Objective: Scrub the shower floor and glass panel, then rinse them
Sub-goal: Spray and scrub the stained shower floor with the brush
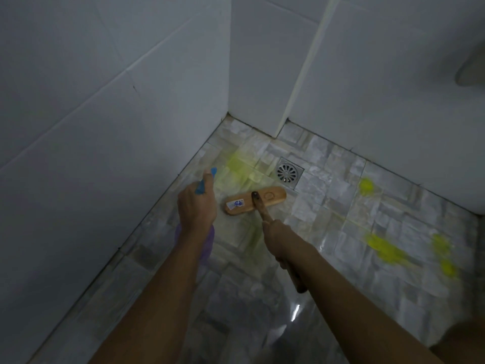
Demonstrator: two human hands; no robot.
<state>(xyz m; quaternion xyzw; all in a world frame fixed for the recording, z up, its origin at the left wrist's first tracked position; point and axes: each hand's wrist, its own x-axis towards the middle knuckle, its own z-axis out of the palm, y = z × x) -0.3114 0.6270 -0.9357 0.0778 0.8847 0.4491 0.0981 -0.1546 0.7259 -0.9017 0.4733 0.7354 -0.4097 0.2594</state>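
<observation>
So the left hand [196, 206] is wrapped round a spray bottle [207, 244] (blue trigger up top, purple body poking out under the wrist), nozzle pointing ahead at the floor. The right hand [280, 236] is clamped on the wooden handle [299, 281] of a scrub brush [270, 197], whose head sits flat on the shower floor [328, 203] just ahead of both hands, roughly between them. The hands are apart, side by side. A round drain [288, 172] lies right beyond the brush. There are yellow-green cleaner splotches [385, 249] off to the right of the right hand, and one more ahead of the left. A white tiled wall [105, 106] runs along left of the left hand.
</observation>
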